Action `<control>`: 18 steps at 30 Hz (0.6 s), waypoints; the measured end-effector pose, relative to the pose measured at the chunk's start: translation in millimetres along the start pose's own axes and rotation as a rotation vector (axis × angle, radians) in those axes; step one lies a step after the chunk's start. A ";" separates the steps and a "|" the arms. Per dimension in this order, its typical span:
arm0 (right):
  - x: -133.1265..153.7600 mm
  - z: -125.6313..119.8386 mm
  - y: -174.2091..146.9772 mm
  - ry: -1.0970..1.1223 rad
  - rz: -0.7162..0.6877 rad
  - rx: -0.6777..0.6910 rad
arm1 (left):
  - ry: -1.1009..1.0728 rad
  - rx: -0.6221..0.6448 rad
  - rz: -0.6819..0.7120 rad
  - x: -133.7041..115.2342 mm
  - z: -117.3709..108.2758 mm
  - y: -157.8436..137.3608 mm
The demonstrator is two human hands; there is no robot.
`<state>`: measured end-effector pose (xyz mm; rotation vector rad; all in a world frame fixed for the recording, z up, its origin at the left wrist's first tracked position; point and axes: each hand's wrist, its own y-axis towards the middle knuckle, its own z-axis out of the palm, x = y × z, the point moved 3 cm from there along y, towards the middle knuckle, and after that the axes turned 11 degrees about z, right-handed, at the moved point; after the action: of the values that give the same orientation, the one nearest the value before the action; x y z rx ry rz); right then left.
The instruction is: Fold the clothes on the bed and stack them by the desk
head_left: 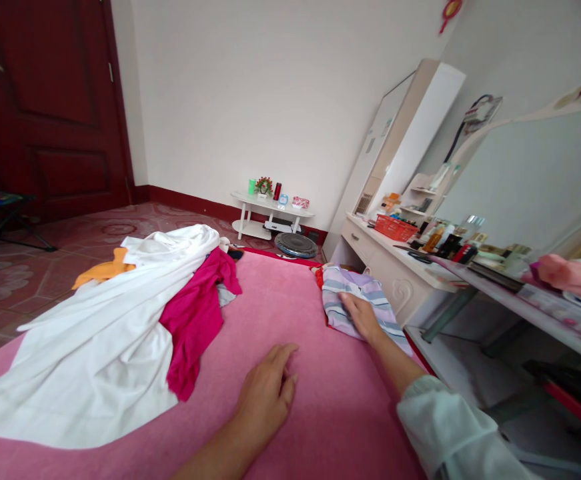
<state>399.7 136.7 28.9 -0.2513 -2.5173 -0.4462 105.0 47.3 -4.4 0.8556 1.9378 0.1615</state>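
Observation:
A folded striped garment (331, 301) in lilac, grey and white lies at the right edge of the pink bed cover (280, 287). My right hand (363, 317) rests on top of it, fingers stretched out and pressing lightly, not gripping. Over the middle of the cover is my left hand (270, 383), empty, with its fingers loosely bent and the thumb apart. To its left, white cloth (105, 347) spreads in a loose heap. A crumpled magenta garment (197, 320) lies against the white cloth, and an orange piece (105, 268) shows behind it.
On the right stand a white dressing table (375, 250) with a red basket (395, 228) and bottles, and a mirror (535, 180). Beyond the bed is a low white table (270, 203) near a round dark lid-like object (296, 245). A folding stool (5, 213) stands left, by the door (50, 100).

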 end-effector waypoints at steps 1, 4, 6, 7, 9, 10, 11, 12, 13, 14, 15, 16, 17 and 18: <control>-9.6 -13.3 -4.3 -0.033 0.053 -0.093 | 0.000 0.002 0.002 -0.3 -0.3 0.2; -46.3 -54.9 -20.3 -0.272 0.321 -0.368 | 0.007 0.011 0.003 -0.8 -0.8 1.0; -71.8 -74.8 -31.9 -0.427 0.546 -0.394 | 0.014 0.017 0.008 -1.2 -0.7 1.3; -83.0 -81.0 -37.3 -0.471 0.646 -0.350 | 0.017 0.019 0.009 -1.3 -0.5 1.4; -99.1 -86.3 -45.8 -0.507 0.763 -0.201 | 0.021 0.020 0.008 -1.3 -0.2 1.4; -103.4 -86.8 -48.6 -0.515 0.776 -0.133 | 0.022 0.019 0.005 -1.1 -0.1 1.4; -105.6 -87.0 -50.4 -0.523 0.759 -0.082 | 0.022 0.019 0.004 -0.8 0.0 1.4; -106.1 -87.4 -51.3 -0.530 0.727 -0.058 | 0.020 0.018 0.006 -0.5 0.2 1.4; -105.7 -88.8 -51.5 -0.537 0.693 -0.065 | 0.019 0.016 0.008 -0.1 0.3 1.4; -104.8 -91.2 -51.1 -0.542 0.662 -0.098 | 0.018 0.016 0.012 0.3 0.5 1.4; -103.8 -94.4 -50.3 -0.541 0.638 -0.146 | 0.017 0.016 0.013 0.8 0.7 1.3; -102.8 -98.2 -49.5 -0.538 0.622 -0.205 | 0.016 0.018 0.014 1.2 1.0 1.2; -102.0 -101.5 -48.6 -0.537 0.616 -0.254 | 0.016 0.018 0.013 1.7 1.3 1.0; -101.2 -103.6 -47.7 -0.543 0.623 -0.276 | 0.016 0.017 0.013 2.1 1.6 0.8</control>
<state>521.8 46.2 41.0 -1.3747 -2.6731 -0.5093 106.1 48.9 -6.4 0.8812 1.9517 0.1601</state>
